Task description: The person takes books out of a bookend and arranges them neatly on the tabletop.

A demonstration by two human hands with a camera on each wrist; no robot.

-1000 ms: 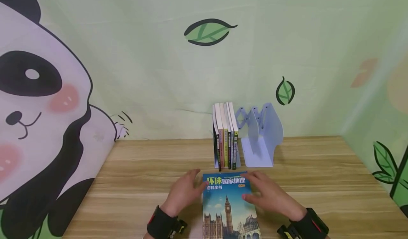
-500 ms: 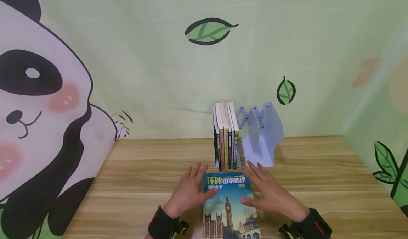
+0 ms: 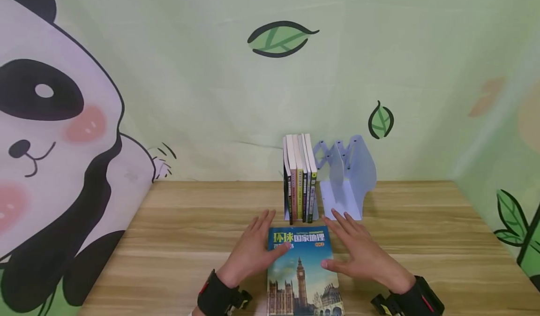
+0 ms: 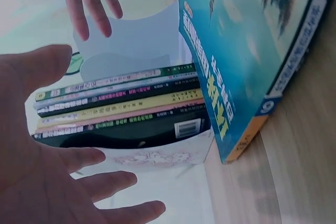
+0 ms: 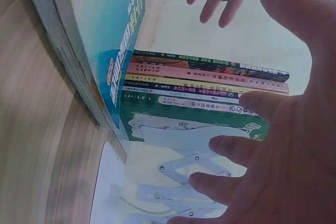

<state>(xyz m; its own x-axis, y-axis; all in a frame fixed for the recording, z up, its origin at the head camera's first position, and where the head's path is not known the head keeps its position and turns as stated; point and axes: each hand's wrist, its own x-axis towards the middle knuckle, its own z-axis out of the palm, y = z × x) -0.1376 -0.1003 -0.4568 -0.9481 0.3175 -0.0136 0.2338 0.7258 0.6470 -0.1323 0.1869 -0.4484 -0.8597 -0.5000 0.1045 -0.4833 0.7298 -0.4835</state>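
A thick book (image 3: 305,278) with a blue cover and a clock tower picture lies flat on the table, its title at the far end. My left hand (image 3: 249,252) is at its left edge, fingers straight and spread, the thumb reaching over the cover. On the opposite side, my right hand (image 3: 360,252) has its fingers stretched forward and its thumb over the right edge. Both wrist views show the palms standing off the book, with nothing held. In the left wrist view, the book's spine (image 4: 299,51) shows dark with orange ends.
Several thin books (image 3: 299,184) stand upright behind the flat book, at the left end of a pale lavender expanding book rack (image 3: 343,189). The rack's right section holds no books. A printed cloth backdrop (image 3: 202,95) hangs behind the wooden table (image 3: 190,217).
Both hands have straightened and spread their fingers and slid slightly forward along the book's sides. The book has stayed in place; the head view has shifted a little.
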